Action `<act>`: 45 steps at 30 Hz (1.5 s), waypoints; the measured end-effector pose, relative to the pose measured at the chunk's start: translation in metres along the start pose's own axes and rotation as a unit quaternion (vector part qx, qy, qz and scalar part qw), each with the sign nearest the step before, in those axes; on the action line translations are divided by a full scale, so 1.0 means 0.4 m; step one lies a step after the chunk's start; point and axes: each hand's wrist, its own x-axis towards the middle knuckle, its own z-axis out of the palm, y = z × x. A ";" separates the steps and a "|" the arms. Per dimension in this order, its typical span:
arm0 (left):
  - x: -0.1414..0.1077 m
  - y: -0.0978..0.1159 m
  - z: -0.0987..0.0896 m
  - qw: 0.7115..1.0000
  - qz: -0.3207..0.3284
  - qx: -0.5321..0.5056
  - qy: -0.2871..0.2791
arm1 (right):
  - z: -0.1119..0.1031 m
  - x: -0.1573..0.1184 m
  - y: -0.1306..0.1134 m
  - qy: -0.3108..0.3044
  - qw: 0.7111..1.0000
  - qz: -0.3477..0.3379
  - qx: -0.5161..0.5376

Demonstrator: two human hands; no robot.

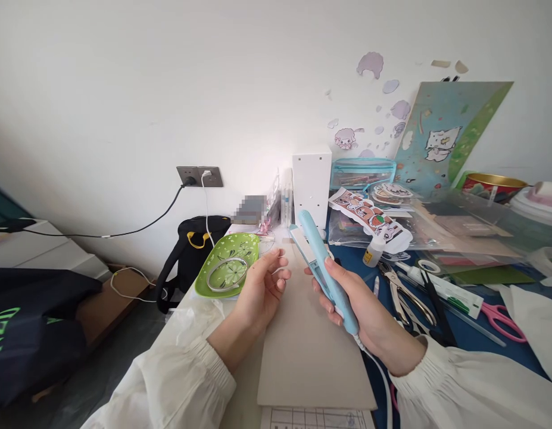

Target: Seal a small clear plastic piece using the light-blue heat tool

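Observation:
My right hand (347, 292) is wrapped round a light-blue hair straightener (318, 244), its plates slightly apart and pointing up and to the left. A white cord (376, 363) runs from its lower end down past my wrist. My left hand (264, 286) hovers to its left with loosely curled fingers, and I see nothing in it. Below both hands lies a beige board (311, 369), over a sheet printed with a grid (315, 419). Just left of my left hand, a green patterned tray (207, 268) holds a coiled white cable or band (213, 285).
At right are pliers (398, 292), pink scissors (503, 322), a small bottle (373, 253) and a sticker strip (369, 217) on a blue mat. Behind stands a white box (311, 190). A black bag (181, 244) sits left, below a wall socket (199, 176) with plugged cords.

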 end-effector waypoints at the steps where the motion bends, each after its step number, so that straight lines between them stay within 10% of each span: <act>1: 0.001 0.000 -0.001 1.000 -0.014 -0.004 -0.003 | 0.000 -0.001 0.000 -0.002 1.000 -0.003 0.000; 16: 0.004 0.002 0.002 0.999 -0.042 -0.008 -0.018 | -0.001 -0.007 0.002 -0.019 0.999 -0.035 0.016; 29: 0.011 0.004 -0.016 0.956 0.250 0.153 0.026 | -0.001 -0.004 0.011 -0.034 0.999 0.005 -0.026; 45: 0.001 0.012 -0.010 0.941 0.277 0.195 0.028 | -0.006 -0.006 0.014 -0.044 0.994 -0.006 -0.099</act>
